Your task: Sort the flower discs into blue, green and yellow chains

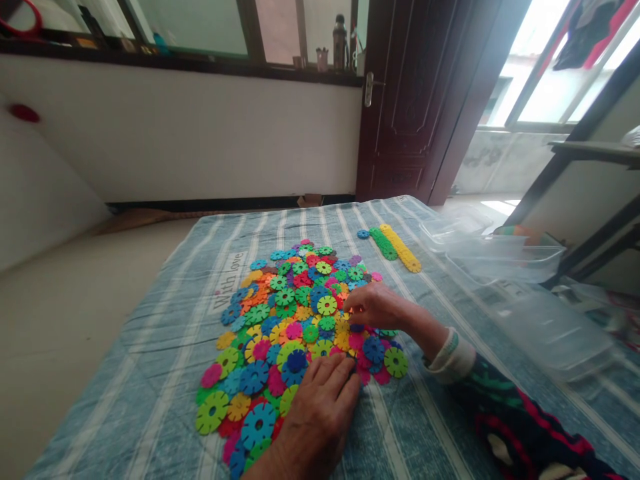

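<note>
A heap of flat plastic snowflake discs (285, 320) in many colours lies on a blue striped cloth (150, 400). My left hand (320, 407) lies flat on the near edge of the heap, fingers stretched out over the discs. My right hand (373, 305) reaches in from the right and pinches at the discs in the heap's right side; what its fingertips hold is too small to make out. Further back lie a row of yellow discs (400, 248), a row of green discs (383, 243) and one blue disc (363, 234).
Clear plastic containers (505, 260) and a lid (555, 330) sit at the right of the cloth. A dark wooden door (415, 100) stands behind, beside a white wall and window ledge. Bare floor (50, 313) lies to the left.
</note>
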A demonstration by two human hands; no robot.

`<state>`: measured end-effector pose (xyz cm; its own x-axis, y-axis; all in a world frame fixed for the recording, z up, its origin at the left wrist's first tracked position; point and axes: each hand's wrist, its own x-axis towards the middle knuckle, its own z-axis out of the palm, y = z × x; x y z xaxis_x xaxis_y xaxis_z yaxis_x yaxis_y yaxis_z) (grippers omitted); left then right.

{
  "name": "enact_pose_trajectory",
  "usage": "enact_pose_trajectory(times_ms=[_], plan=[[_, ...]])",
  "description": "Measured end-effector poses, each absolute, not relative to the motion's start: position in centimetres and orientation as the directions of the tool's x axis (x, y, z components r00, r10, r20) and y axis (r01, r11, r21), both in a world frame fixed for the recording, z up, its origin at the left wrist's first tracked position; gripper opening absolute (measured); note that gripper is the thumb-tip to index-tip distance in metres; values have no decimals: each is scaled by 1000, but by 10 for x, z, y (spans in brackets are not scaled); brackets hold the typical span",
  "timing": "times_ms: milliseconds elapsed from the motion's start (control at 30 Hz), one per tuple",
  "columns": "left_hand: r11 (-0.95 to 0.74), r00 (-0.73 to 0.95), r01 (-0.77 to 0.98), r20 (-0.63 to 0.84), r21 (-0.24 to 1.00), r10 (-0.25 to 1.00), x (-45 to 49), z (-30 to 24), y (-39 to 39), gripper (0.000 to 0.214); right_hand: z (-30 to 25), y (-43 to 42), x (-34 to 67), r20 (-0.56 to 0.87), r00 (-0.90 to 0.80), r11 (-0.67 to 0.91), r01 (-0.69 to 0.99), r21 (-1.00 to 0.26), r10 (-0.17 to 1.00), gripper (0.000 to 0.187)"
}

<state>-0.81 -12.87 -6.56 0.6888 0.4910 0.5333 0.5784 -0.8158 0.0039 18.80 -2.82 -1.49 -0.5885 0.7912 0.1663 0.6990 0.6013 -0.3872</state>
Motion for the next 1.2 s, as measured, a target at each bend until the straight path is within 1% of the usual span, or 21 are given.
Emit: enact_pose_trajectory(times_ms=[133, 333, 433, 533, 600, 633, 733, 833, 1067, 1200], plan=[[-822, 690, 569, 532, 20, 490, -8, -63, -130, 26, -11, -35, 180, 61, -599, 589, 755, -286, 798, 13], [-827, 682, 561, 549, 32, 484, -7, -64, -131, 26, -9, -41, 173, -15, -586, 570, 793, -214, 810, 17], [-838, 681, 543, 558, 51, 475, -6, -63, -131, 24, -4, -42, 172, -58, -598, 573, 787, -229, 799, 20], [-846, 675, 529, 571, 66, 467, -5, -63, -131, 23, -2, -42, 173, -92, -619, 573, 765, -294, 780, 22], [-848, 672, 526, 575, 73, 467, -5, -62, -131, 22, -2, -40, 175, -94, -612, 559, 766, -317, 785, 25], [-848, 672, 525, 575, 76, 467, -5, -62, -131, 21, -3, -39, 177, -89, -592, 544, 782, -305, 801, 27], [-848, 667, 524, 579, 83, 469, -4, -60, -131, 21, -5, -36, 181, -81, -523, 499, 841, -207, 848, 31], [-847, 659, 523, 588, 88, 469, -2, -56, -131, 22, -4, -36, 182, -96, -511, 498, 857, -135, 854, 35], [-850, 652, 520, 602, 88, 461, -1, -53, -131, 22, -2, -38, 179, -108, -508, 498, 861, -104, 855, 28], [-852, 660, 519, 600, 69, 451, -2, -55, -130, 21, 0, -40, 176, -129, -506, 497, 863, -96, 853, 28]])
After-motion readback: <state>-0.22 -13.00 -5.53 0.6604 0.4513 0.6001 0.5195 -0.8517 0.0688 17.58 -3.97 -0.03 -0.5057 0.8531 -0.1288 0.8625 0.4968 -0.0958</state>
